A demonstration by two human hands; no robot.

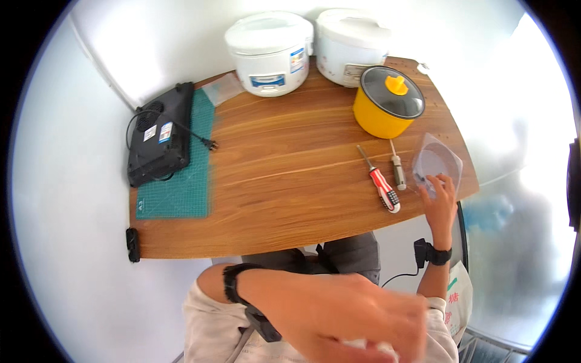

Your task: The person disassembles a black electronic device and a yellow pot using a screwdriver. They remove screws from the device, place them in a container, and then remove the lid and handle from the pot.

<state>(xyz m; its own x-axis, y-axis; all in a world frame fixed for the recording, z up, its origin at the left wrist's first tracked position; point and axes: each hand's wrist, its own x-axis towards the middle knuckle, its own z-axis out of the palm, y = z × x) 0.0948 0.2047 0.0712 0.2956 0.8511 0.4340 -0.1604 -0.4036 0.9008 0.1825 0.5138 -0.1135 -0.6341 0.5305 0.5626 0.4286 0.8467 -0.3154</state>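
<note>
My right hand [442, 192] reaches into a clear plastic box [437, 158] at the table's right edge. Its fingers are bent and somewhat apart, close to a small dark piece in the box. My left hand [369, 314] is raised close in front of my body, above the lap. It is smeared by motion, its fingers bent downward, and whether it holds anything is not visible. To the left of the box lie a screwdriver with a grey handle [399, 172] and a larger one with a red and white handle [384, 189].
A yellow pot [378, 118] with a glass lid stands behind the screwdrivers. Two white rice cookers [270, 63] are at the back. On the left, a black appliance [160, 136] with a cord overlaps a green cutting mat [181, 196]. A plastic bag [223, 89] lies beside it.
</note>
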